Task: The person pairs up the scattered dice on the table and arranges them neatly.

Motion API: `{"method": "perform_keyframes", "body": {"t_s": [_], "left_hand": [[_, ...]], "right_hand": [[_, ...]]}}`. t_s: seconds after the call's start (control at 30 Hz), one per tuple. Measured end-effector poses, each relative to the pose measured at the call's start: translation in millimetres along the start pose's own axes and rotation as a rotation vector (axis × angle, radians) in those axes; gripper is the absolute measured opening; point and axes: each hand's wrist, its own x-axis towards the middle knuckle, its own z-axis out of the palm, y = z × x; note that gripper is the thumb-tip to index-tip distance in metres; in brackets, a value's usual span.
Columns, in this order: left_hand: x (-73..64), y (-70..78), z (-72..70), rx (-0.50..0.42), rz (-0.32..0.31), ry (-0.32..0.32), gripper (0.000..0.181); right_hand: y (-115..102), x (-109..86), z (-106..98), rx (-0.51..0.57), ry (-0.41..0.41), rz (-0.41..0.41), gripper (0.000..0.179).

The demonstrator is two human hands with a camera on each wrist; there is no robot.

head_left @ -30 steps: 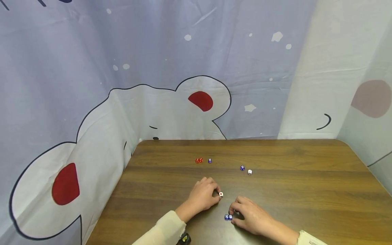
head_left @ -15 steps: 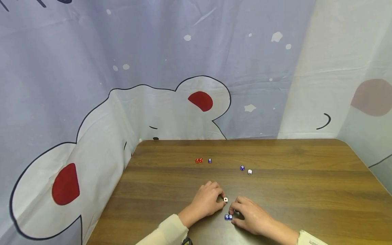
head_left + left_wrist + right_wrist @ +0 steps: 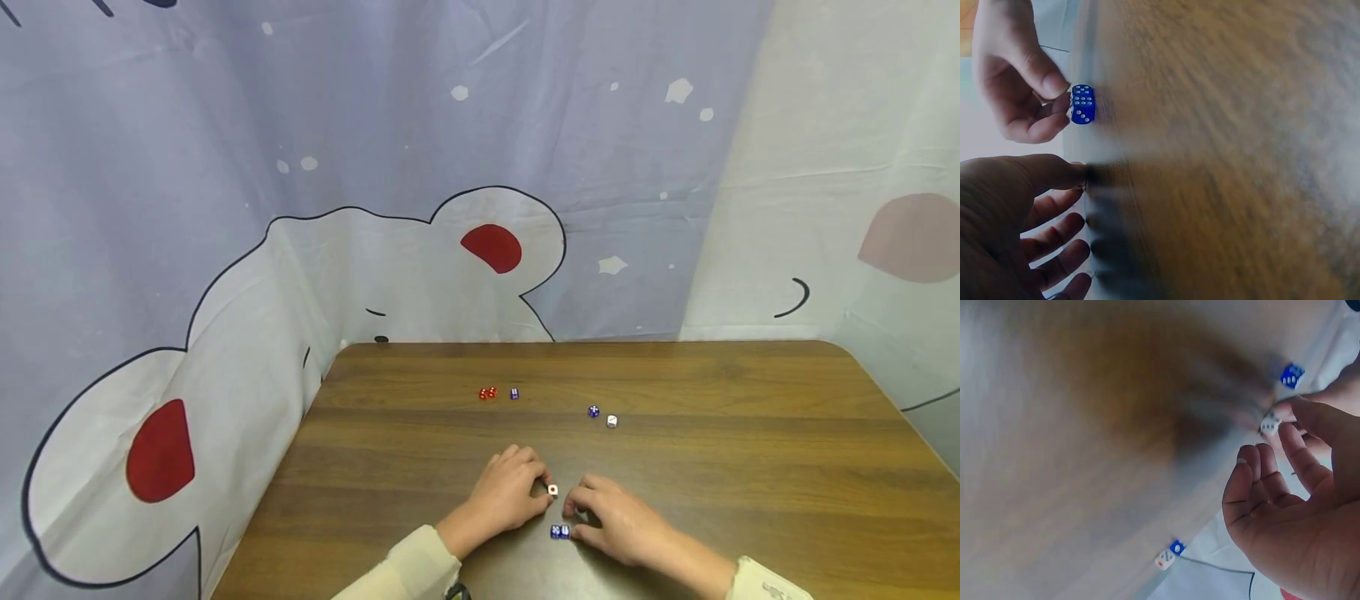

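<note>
My left hand (image 3: pixel 501 493) pinches a white die (image 3: pixel 552 490) with a red dot on top, between thumb and index finger, low over the wooden table. In the left wrist view that die is hidden behind the fingertips. Two blue dice (image 3: pixel 559 532) with white dots stand side by side, nearer to me than the white die. Just right of them is my right hand (image 3: pixel 621 521), its thumb tip close to the right-hand blue die and its fingers loosely bent around nothing. The right wrist view shows a gap between its thumb and fingers, with the white die (image 3: pixel 1269 424) beyond.
Farther back on the table (image 3: pixel 750 450) lie two red dice (image 3: pixel 488 392) and a blue die (image 3: pixel 514 393). To their right are another blue die (image 3: pixel 594 412) and a white die (image 3: pixel 612 422). A printed curtain (image 3: pixel 420 275) hangs behind the table.
My left hand has brought the white die rightward and toward me, then stopped. My right hand has drawn slightly right, away from the pair of blue dice, which stay put.
</note>
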Motion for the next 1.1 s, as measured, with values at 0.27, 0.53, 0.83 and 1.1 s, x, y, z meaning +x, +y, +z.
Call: {"method": "perform_keyframes", "body": {"t_s": [0.27, 0.53, 0.83, 1.1], "left_hand": [[-0.5, -0.8, 1.5, 0.006, 0.004, 0.022, 0.016], [-0.1, -1.3, 2.4, 0.029, 0.010, 0.034, 0.014], [-0.7, -1.7, 2.8, 0.020, 0.017, 0.043, 0.015], [-0.1, -1.4, 3.1, 0.002, 0.011, 0.038, 0.015]], "right_hand": [[13.0, 10.0, -19.1, -0.011, 0.068, 0.064, 0.019], [37.9, 19.7, -32.3, -0.026, 0.176, 0.142, 0.023], [71.0, 29.2, -45.0, -0.003, 0.232, 0.236, 0.024], [91.1, 38.3, -56.6, 0.002, 0.222, 0.269, 0.028]]}}
